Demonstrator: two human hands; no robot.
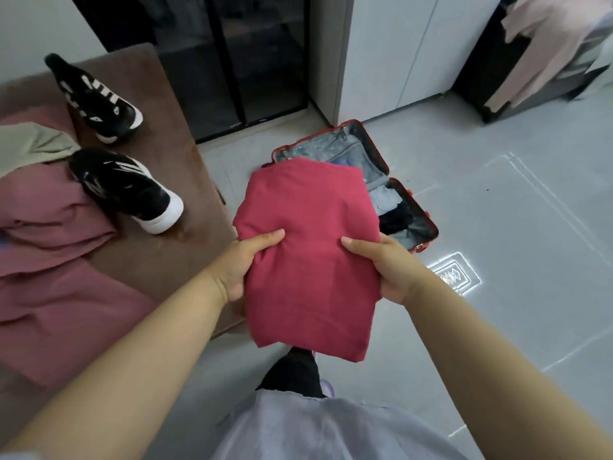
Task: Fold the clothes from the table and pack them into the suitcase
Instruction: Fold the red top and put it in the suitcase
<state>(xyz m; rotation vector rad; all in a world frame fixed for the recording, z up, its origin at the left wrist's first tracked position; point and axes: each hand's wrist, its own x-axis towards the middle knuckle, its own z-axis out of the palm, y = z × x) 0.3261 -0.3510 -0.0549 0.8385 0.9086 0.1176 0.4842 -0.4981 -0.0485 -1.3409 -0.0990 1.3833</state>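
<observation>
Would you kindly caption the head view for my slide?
Left hand and right hand hold folded red garment near open suitcase.

The red top (308, 244) hides much of the suitcase (345, 151) & the fingers of the left grip (238, 263) & right grip (388, 263); only thumbs show. Pink clothes (49, 227) & green cloth (30, 144) on the bench (159, 254) are cut off at the left edge.

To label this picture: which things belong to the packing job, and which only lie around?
Job: folded red garment, held by left hand and right hand; open suitcase; pink clothes and pale green garment on the table.
Lying about: near black sneaker; far black sneaker.
</observation>
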